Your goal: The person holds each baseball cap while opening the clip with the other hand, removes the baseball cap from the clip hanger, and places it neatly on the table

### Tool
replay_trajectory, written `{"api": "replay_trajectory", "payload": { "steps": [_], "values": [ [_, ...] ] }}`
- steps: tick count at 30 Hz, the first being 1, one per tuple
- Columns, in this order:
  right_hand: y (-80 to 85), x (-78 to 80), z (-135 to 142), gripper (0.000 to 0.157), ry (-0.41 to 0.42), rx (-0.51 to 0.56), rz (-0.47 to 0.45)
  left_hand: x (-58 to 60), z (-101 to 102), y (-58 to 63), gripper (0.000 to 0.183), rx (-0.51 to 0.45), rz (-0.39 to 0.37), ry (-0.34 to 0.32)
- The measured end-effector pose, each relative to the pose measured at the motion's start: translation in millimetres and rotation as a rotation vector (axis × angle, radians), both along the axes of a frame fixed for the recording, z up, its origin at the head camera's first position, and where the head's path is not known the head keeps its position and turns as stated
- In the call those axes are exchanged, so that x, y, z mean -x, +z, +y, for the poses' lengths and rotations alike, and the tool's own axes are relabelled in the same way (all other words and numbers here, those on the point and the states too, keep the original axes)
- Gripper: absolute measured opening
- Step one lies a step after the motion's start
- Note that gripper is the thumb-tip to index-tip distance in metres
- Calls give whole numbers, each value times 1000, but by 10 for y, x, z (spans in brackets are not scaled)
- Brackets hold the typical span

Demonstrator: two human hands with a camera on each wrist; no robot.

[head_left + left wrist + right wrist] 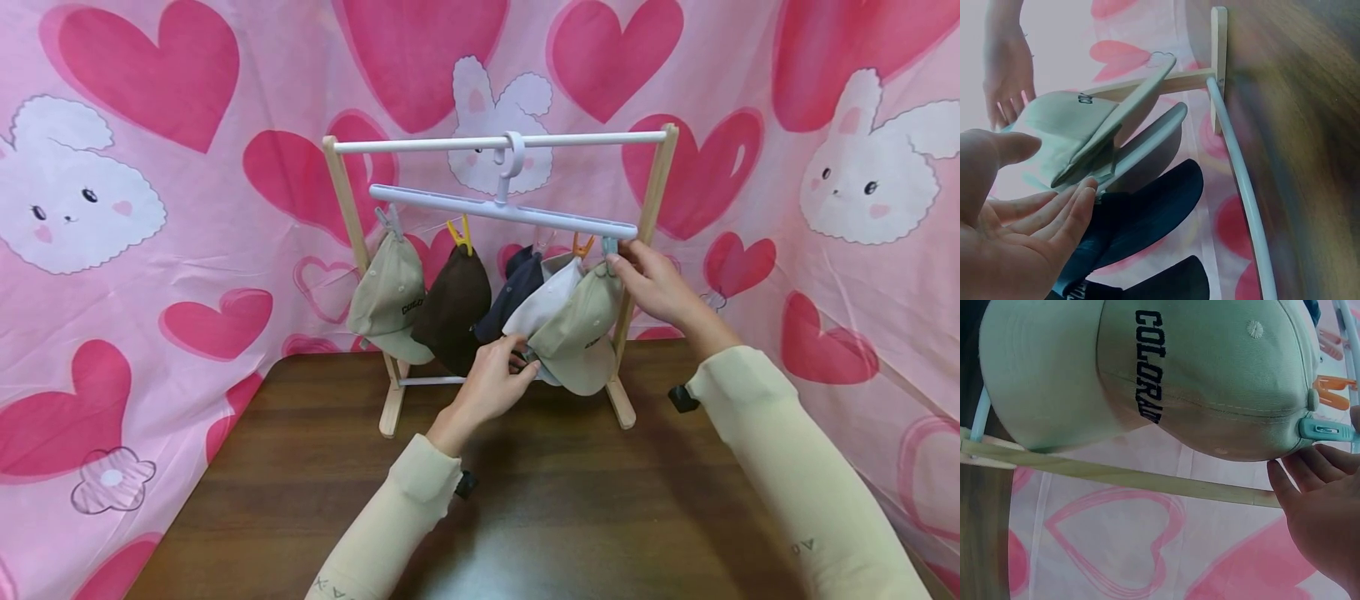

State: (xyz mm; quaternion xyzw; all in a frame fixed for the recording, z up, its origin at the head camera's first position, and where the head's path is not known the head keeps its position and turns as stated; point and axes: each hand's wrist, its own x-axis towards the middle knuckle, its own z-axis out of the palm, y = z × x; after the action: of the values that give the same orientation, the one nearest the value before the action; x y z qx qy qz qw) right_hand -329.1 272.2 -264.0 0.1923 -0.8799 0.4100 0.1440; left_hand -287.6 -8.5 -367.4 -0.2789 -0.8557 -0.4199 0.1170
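Observation:
A khaki baseball cap (581, 325) with dark lettering hangs at the right end of a white hanger (495, 208), held by a teal clothespin (1327, 430). My right hand (656, 279) pinches this clothespin at the cap's crown, fingertips against the fabric. My left hand (498, 379) is at the lower back edge of the khaki cap; in the left wrist view its fingers (1063, 219) are extended near the edge, thumb apart. Beside it hang a white cap (543, 296), a navy cap (510, 300), a dark brown cap (453, 308) and a beige cap (386, 292).
The hanger, tilted down to the right, hooks over the white top bar (420, 145) of a wooden-legged rack (663, 183). Yellow (461, 235) and orange (582, 244) clothespins hold other caps. The rack stands on a brown table (562, 508) before a pink heart-patterned cloth (225, 208).

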Motion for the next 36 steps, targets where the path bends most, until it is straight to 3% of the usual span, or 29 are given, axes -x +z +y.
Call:
{"api": "replay_trajectory", "payload": {
  "steps": [17, 25, 36],
  "values": [
    [17, 44, -9, 59, 6, 149, -77, 21, 70, -43, 38, -61, -46, -15],
    [26, 51, -15, 58, -8, 143, -69, 35, 87, -57, 36, -57, -76, 6],
    [35, 57, -40, 52, -25, 166, -52, 81, 110, -88, 29, -61, -40, 28]
  ]
}}
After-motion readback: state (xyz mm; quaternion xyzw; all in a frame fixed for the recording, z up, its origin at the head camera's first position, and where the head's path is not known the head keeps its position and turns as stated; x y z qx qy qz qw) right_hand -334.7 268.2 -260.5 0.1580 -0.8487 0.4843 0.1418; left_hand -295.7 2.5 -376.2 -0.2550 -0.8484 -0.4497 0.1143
